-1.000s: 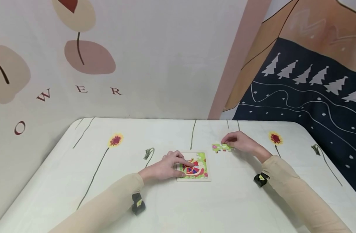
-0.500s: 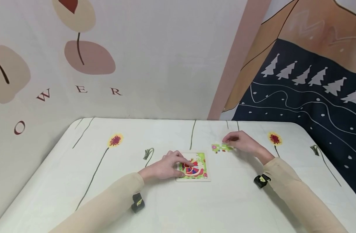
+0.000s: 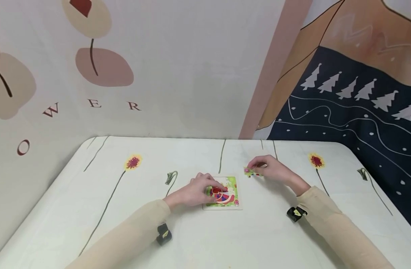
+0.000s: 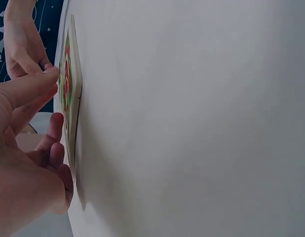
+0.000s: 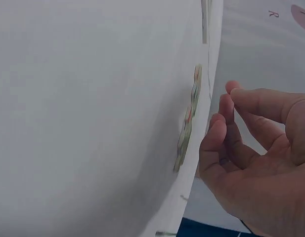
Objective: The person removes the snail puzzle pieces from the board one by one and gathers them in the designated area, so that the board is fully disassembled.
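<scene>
A small square jigsaw puzzle [image 3: 233, 184], with a red, blue and green picture in a pale frame, lies flat on the table. My left hand [image 3: 200, 189] rests over its left side, index finger reaching across the picture and thumb near the lower left. In the left wrist view the puzzle [image 4: 69, 84] appears edge-on beside the fingertips. Beyond it to the right lie green puzzle pieces [image 3: 247, 172]. My right hand [image 3: 272, 170] hovers just over them, partly hiding them. In the right wrist view its thumb meets the index fingertip, apart from the pieces [image 5: 188, 123], with nothing visible between.
A white cloth [image 3: 205, 239] printed with flowers and stems covers the table. Behind it hangs a pale printed backdrop [image 3: 185, 82], with a dark tree-patterned cloth [image 3: 326, 101] at the right. Each wrist wears a small black camera [image 3: 295, 214].
My right hand has shifted left over the puzzle pieces and now covers more of them. My left hand has moved slightly farther right over the puzzle.
</scene>
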Available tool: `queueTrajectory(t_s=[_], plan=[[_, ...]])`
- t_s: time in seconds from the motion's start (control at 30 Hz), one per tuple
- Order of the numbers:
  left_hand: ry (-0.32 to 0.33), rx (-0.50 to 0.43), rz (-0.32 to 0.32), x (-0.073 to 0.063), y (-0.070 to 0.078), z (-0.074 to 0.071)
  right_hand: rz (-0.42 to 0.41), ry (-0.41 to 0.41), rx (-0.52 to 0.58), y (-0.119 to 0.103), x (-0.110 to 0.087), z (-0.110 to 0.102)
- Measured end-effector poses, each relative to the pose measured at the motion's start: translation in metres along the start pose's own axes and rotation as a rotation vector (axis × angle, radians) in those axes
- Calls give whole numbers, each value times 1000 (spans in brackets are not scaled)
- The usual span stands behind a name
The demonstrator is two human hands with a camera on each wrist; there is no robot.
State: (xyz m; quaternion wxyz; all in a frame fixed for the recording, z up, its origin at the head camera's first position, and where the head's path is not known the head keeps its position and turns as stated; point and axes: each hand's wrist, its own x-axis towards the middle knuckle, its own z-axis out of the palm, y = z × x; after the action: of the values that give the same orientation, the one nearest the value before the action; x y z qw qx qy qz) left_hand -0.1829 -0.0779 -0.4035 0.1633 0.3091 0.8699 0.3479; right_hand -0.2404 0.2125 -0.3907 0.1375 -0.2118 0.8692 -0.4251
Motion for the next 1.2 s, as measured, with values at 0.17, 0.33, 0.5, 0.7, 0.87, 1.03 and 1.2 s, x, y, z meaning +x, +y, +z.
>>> queueTrajectory(t_s=[0.17,0.33,0.5,0.7,0.87,1.03,1.2], plan=[[-5,-9,15,6,1,4,-52,-28,-11,-7,-1,6],[-25,-50,-11,9,0,3,-65,-45,-22,-11,1,13],[-62,-106,-40,11,-1,0,-72,-67,-16,-13,1,18],[-85,-48,-2,14,-5,-1,-98,-73,-26,-17,2,25],[-96,-31,7,15,-8,1,-109,-94,-38,-21,4,30],[-90,-35,21,15,-11,2,-137,-118,-61,-26,5,33],[-91,-39,35,14,-12,2,-163,-137,-64,-29,8,37]])
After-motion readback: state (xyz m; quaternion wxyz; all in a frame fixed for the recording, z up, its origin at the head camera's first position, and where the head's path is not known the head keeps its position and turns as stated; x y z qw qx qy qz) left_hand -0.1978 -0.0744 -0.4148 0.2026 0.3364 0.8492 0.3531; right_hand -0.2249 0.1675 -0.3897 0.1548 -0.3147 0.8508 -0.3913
